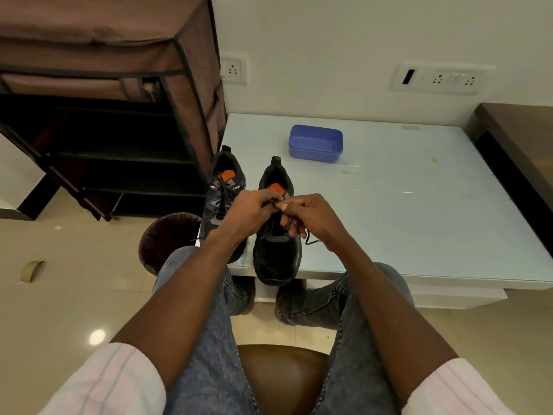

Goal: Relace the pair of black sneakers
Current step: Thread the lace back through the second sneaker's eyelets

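Far left, on floor: roll of tape, standing on edge. Behind it: brown fabric shoe rack with dark open shelves, set against wall. Below rack, beside table corner: dark waste bin, partly hidden by left forearm.

On table, at near left corner: left sneaker, black with grey panels and orange insole patch, heel toward wall, lace threaded through eyelets, loose lace end trailing off toward bin. Just beside it, apart by narrow gap: right sneaker, black, orange patch inside, toe overhanging near table edge.

Above right sneaker tongue: left hand, grip narrow, fingertips pinching black lace. Touching it at fingertips: right hand, grip narrow, thumb and fingers pinching same lace, second lace end hanging below palm onto table.

Farther back on table, right of sneakers: blue plastic container, open top, well apart from both sneakers.

On wall behind: white socket panels.

Bottom centre: knees in denim jeans, brown stool seat between them.
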The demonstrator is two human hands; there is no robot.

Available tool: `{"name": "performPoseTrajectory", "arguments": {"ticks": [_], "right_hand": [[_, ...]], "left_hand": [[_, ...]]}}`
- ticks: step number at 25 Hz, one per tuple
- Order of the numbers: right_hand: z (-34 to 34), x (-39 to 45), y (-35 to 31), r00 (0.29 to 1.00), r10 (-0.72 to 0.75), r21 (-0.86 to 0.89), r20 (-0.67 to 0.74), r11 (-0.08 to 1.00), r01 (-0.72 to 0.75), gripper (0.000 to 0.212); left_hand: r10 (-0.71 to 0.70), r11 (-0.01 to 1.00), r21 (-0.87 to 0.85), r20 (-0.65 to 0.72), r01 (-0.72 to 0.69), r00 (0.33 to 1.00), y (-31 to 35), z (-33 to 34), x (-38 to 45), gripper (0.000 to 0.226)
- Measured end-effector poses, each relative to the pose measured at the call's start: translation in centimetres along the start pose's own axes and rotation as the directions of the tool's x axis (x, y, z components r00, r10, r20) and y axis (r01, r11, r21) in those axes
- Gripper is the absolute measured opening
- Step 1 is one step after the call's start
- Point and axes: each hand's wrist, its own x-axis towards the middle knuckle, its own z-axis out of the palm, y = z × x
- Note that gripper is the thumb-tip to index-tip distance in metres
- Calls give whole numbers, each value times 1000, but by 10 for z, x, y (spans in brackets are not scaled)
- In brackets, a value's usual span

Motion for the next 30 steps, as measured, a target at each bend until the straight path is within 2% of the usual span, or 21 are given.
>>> {"name": "performPoseTrajectory", "arguments": {"ticks": [2, 4, 7, 10, 13, 16, 18, 20, 21, 22, 23, 24, 26, 27, 30], "right_hand": [[2, 2, 8, 992, 92, 91, -86, 992, -84, 13], [7, 1, 18, 985, 175, 112, -12, 979, -172, 18], [14, 1, 23, 973, 202, 171, 111, 961, -219, 17], [7, 5, 22, 969, 231, 209, 92, 946, -246, 16], [2, 6, 25, 974, 223, 241, 34, 944, -225, 21], [3, 6, 24, 965, 247, 282, 87, 923, -262, 13], [-4, 5, 21, 936, 334, 199, 115, 915, -351, 17], [-15, 7, 20, 907, 422, 32, 22, 906, -422, 22], [-19, 8, 20, 903, 418, -11, -96, 907, -421, 21], [-21, 11, 21, 904, 352, -6, -241, 931, -364, 20], [-22, 14, 22, 898, 236, 10, -372, 968, -251, 25], [-20, 15, 22, 892, 118, 13, -436, 992, -125, 44], [-12, 16, 26, 917, 2, -3, -398, 1000, -3, 82], [-7, 18, 31, 935, -25, -41, -353, 999, 11, 89], [10, 22, 39, 971, -57, -191, -233, 982, 12, 88]], "left_hand": [[-23, 999, 32, -62, 26, 998, 3, 1, 0, 24], [-6, 999, 45, -65, 9, 998, 8, 3, 0, 23], [-13, 998, 61, -96, 19, 995, 8, 6, 2, 19], [-15, 998, 56, -137, 23, 990, 6, 6, 3, 15], [30, 1000, 9, -74, -29, 997, 5, 6, 2, 14], [22, 1000, -6, -66, -22, 998, 7, 6, 3, 16], [-1, 1000, 4, -91, 2, 996, 6, 5, 2, 18], [-36, 999, 1, -124, 36, 992, 3, 3, 3, 15], [-46, 999, 3, -123, 47, 991, 4, 2, 3, 12], [-47, 999, 19, -103, 50, 994, 5, 2, 2, 10], [-41, 998, 46, -73, 44, 997, 7, 3, 2, 10], [-40, 996, 75, -51, 43, 998, 9, 4, 2, 17], [-49, 994, 96, -55, 54, 997, 12, 7, 1, 27], [-48, 994, 95, -74, 55, 996, 12, 7, 1, 24], [-21, 995, 97, -116, 32, 993, 11, 8, 0, 11]]}}
